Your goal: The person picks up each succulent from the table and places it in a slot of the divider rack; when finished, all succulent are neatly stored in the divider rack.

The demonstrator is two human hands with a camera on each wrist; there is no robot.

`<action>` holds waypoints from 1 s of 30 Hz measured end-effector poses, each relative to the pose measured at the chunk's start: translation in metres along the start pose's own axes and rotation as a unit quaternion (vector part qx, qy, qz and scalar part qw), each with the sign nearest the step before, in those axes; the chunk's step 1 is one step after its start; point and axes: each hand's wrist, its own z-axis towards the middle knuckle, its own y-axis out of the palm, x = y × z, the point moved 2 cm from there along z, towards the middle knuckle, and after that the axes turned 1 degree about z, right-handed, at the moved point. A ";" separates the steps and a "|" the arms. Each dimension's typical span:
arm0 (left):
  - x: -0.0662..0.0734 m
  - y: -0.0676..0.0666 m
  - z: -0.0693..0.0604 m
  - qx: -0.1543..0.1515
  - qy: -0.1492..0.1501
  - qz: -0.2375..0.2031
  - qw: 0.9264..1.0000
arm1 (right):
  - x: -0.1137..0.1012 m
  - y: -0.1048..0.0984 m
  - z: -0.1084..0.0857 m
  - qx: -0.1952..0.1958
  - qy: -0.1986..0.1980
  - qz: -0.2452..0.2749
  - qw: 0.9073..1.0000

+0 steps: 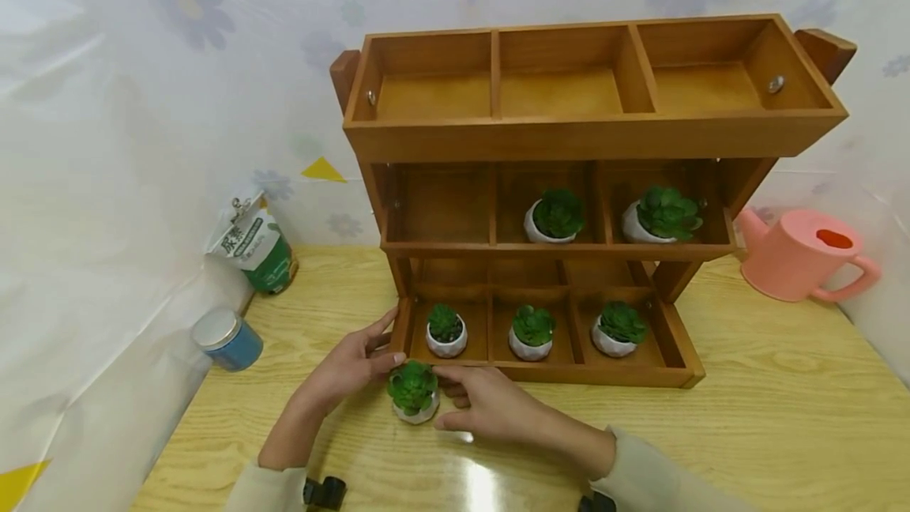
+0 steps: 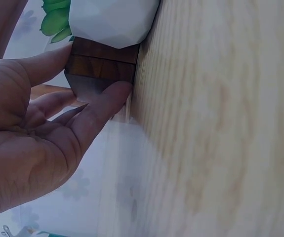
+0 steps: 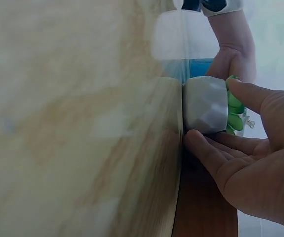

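Note:
A potted succulent (image 1: 413, 389) in a white faceted pot stands upright on the table, just in front of the wooden shelf (image 1: 590, 374). My left hand (image 1: 351, 374) touches the shelf's lower left corner, its thumb near the front and its fingers along the side. In the left wrist view those fingers (image 2: 97, 113) look fairly straight. Right of the loose pot is my right hand (image 1: 498, 405), thumb and fingers spread. Seen from the right wrist, its fingertips (image 3: 197, 139) come close to the white pot (image 3: 206, 104); contact is hard to tell.
Three small succulents (image 1: 532, 330) sit in the bottom tier, one per compartment. Two more (image 1: 663, 216) occupy the middle tier's centre and right compartments. A pink watering can (image 1: 799, 255) stands right; a green-white bag (image 1: 259, 247) and blue jar (image 1: 231, 342) are left.

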 end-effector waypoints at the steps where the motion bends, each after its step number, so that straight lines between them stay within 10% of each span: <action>1: 0.000 0.000 0.000 0.001 -0.001 0.003 1.000 | 0.000 0.000 0.001 -0.003 0.000 0.004 1.000; 16: 0.003 -0.001 0.001 0.000 -0.008 0.010 1.000 | -0.006 0.003 0.015 0.000 -0.018 -0.016 1.000; 30: 0.002 -0.003 0.002 -0.008 -0.004 0.003 1.000 | -0.012 0.016 0.024 0.063 -0.025 -0.149 0.986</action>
